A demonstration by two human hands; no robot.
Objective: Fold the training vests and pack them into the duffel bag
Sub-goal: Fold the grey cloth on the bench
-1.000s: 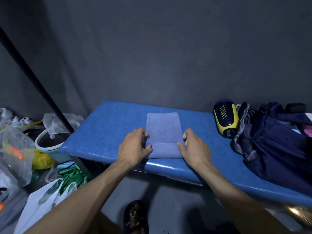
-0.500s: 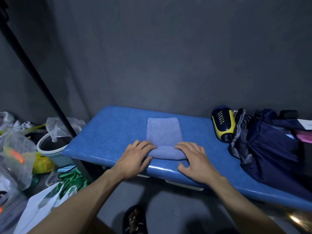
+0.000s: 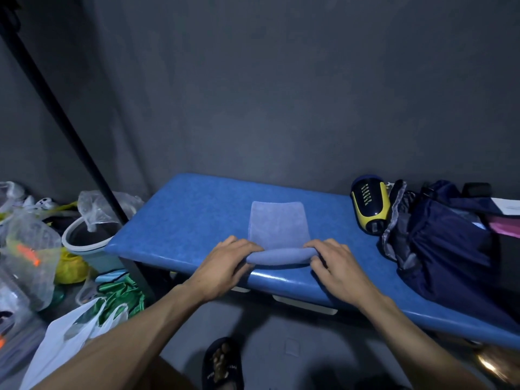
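A light blue-grey folded cloth (image 3: 278, 223) lies on the blue padded bench (image 3: 191, 215), its near end rolled into a tube (image 3: 281, 256). My left hand (image 3: 225, 266) grips the roll's left end with curled fingers. My right hand (image 3: 334, 266) grips the right end the same way. A dark navy duffel bag (image 3: 450, 249) lies open on the bench at the right, well apart from both hands.
A black-and-yellow bottle-like object (image 3: 370, 205) lies beside the bag. Left of the bench stand a white-rimmed bucket (image 3: 84, 235), plastic bags (image 3: 31, 249), green fabric (image 3: 121, 294) and a black slanted pole (image 3: 59, 114). A slippered foot (image 3: 222, 364) shows below.
Both hands went from beside the flat cloth onto its near edge and rolled that end away from me into a tube; the flat part is shorter.
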